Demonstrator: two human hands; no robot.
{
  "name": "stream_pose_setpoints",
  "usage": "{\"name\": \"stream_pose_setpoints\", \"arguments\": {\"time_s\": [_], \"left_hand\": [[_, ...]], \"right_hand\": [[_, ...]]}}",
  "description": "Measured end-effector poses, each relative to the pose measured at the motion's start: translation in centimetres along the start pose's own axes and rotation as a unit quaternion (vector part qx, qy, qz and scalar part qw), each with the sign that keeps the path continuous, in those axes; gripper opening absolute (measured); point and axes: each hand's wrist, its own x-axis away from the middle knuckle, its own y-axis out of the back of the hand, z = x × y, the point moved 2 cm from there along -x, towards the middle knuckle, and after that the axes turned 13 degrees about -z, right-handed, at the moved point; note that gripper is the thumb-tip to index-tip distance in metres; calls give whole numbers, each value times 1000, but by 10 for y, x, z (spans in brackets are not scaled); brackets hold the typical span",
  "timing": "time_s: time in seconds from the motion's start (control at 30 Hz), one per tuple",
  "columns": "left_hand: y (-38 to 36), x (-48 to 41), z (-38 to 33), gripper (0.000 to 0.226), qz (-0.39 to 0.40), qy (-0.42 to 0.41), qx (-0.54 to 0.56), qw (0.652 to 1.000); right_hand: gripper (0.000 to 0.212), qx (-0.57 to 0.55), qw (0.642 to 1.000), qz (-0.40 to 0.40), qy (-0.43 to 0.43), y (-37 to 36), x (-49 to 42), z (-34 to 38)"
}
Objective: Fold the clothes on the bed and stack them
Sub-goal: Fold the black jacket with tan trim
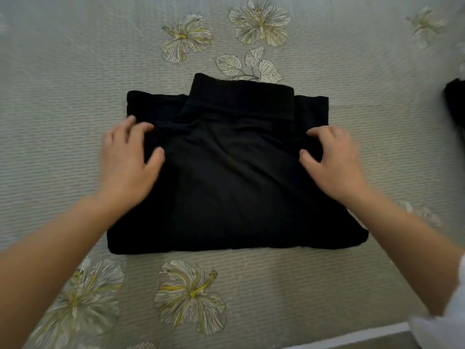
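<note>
A black garment (231, 177) lies folded into a rough rectangle in the middle of the bed, with a narrower band of it sticking out at the far edge. My left hand (128, 162) rests on its left side, fingers spread and slightly curled on the cloth. My right hand (334, 162) rests on its right side in the same way. Neither hand pinches or lifts the fabric as far as I can see.
The bed is covered by a pale grey-green ribbed spread (75, 96) printed with large flowers. Another dark piece of cloth (456, 102) shows at the right edge. The bed's near edge (352, 336) runs along the bottom right.
</note>
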Motion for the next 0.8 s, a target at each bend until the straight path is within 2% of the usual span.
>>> {"name": "stream_pose_setpoints", "arguments": {"time_s": [0.07, 0.13, 0.17, 0.23, 0.3, 0.43, 0.47, 0.57, 0.63, 0.7, 0.77, 0.8], "left_hand": [[-9, 21, -19, 54, 13, -82, 26, 996], [-25, 37, -38, 59, 62, -140, 32, 988], [-34, 43, -46, 60, 83, -142, 25, 986], [-51, 49, -50, 60, 108, -94, 4, 990], [-62, 54, -46, 62, 110, -59, -35, 992], [-59, 76, -36, 56, 88, -43, -46, 994], [-56, 85, -33, 56, 86, -34, -51, 994], [-48, 111, -29, 59, 87, 10, -58, 994], [-45, 119, -36, 60, 79, 62, -48, 994], [-45, 124, -57, 63, 66, 111, -22, 991], [-48, 129, -95, 65, 53, 107, 6, 993], [-52, 132, -119, 64, 52, 83, 19, 995]], "right_hand": [[31, -29, 993, -35, 107, -5, 7, 19], [42, -13, 984, 15, 178, -21, 9, 35], [50, 7, 983, 58, 172, -31, 8, 40], [57, 41, 985, 132, 107, -48, 2, 38], [55, 83, 984, 140, 78, -59, 0, 29], [55, 89, 985, 50, 136, -48, 29, 19], [55, 76, 981, 53, 169, -45, 44, 14], [53, 98, 949, 127, 272, -36, 91, -13], [52, 99, 954, 127, 254, -27, 96, -34], [54, 76, 980, 99, 157, -16, 80, -49], [57, 57, 992, 74, 83, -5, 53, -62], [57, 61, 991, 76, 89, -2, 40, -67]]}}
